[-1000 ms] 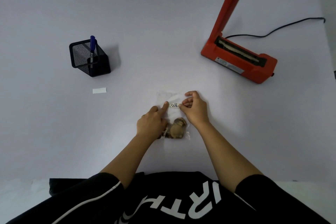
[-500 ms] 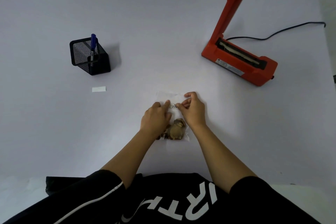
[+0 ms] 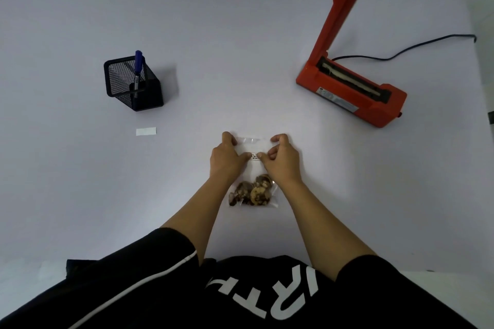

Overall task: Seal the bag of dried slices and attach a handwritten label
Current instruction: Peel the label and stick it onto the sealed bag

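A clear plastic bag [image 3: 252, 145] lies flat on the table in front of me, with brown dried slices [image 3: 252, 192] bunched at its near end. A small white label with dark handwriting [image 3: 255, 156] sits across the bag's middle. My left hand [image 3: 226, 159] rests on the bag's left side, thumb at the label's left end and a finger on the far corner. On the right side, my right hand [image 3: 280, 159] presses the label's right end, fingers curled at the bag's far right corner.
A black mesh pen holder [image 3: 133, 85] with a blue marker [image 3: 138, 67] stands at the left. A blank white strip [image 3: 146, 131] lies near it. An orange heat sealer [image 3: 352, 93] with its arm raised sits at the right, cord [image 3: 417, 48] trailing back.
Both hands have spread apart along the label toward the bag's sides and far corners. The dried slices, earlier partly covered by the left hand, now show fully.
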### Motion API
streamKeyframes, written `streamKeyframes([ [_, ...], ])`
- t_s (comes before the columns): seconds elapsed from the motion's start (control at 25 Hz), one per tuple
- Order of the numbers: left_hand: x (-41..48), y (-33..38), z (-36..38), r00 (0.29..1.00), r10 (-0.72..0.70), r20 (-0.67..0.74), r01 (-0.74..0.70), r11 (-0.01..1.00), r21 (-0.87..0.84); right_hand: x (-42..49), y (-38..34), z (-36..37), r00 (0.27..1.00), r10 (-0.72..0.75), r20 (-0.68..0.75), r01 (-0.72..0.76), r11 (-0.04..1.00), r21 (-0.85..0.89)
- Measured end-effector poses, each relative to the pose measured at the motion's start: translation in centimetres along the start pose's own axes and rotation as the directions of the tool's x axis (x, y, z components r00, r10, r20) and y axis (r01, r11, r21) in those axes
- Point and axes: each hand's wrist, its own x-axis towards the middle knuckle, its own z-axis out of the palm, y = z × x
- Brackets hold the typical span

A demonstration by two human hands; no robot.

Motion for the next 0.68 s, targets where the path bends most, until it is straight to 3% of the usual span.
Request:
streamKeyframes([
  [0.32,0.5,-0.2,-0.6,0.998,-0.059,-0.002,0.059,0.998,-0.008,0.1,-0.7,0.0,0.999,0.045,-0.003,-0.045,0.999,-0.006],
  [0.52,0.2,-0.3,-0.6,1.0,0.019,0.013,-0.019,1.0,-0.005,0.1,-1.5,-0.4,0.996,0.072,0.053,-0.071,0.997,-0.038],
  [0.6,-0.3,-0.5,-1.4,0.999,0.041,0.007,-0.04,0.993,-0.113,-0.2,-2.1,-1.4,0.987,0.104,0.125,-0.108,0.994,0.024],
  [0.68,-1.5,-1.3,-2.6,0.999,0.023,-0.045,-0.033,0.975,-0.219,-1.2,-1.7,-2.8,0.993,0.091,0.069,-0.097,0.992,0.083],
])
